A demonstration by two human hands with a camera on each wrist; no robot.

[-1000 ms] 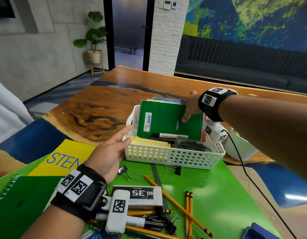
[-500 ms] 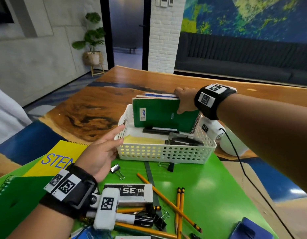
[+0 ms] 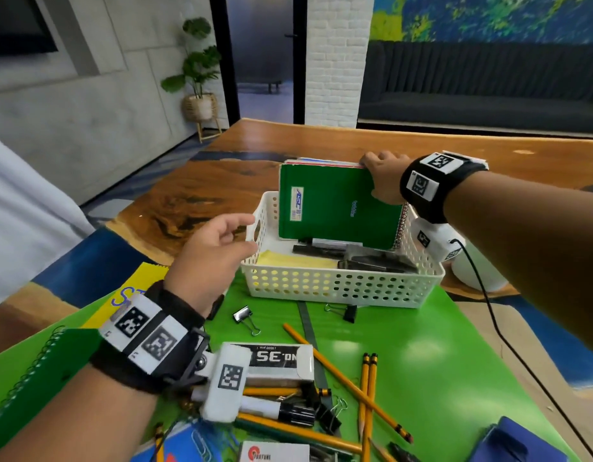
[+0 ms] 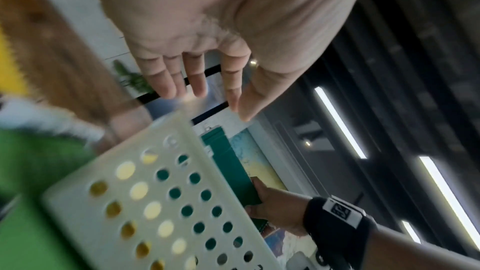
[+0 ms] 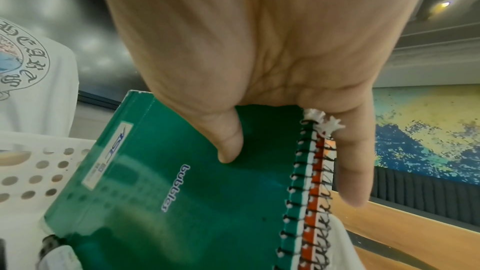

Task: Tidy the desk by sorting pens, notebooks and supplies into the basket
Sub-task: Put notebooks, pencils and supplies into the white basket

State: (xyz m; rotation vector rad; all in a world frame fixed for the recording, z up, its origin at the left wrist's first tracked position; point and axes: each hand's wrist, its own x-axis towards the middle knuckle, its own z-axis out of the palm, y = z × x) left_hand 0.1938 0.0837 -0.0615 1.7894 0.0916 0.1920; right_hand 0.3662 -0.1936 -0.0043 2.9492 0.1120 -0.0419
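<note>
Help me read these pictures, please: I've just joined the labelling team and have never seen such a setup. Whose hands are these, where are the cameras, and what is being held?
No machine here: a person tidies a desk, wearing a camera on the head and one on each wrist. The wide picture is the head view; the two close ones look along each hand. The right hand grips a stack of spiral notebooks, the green notebook in front, standing on edge in the white basket. The left hand is open beside the basket's end, holding nothing. Loose pencils, binder clips and a staple box lie on the green mat.
</note>
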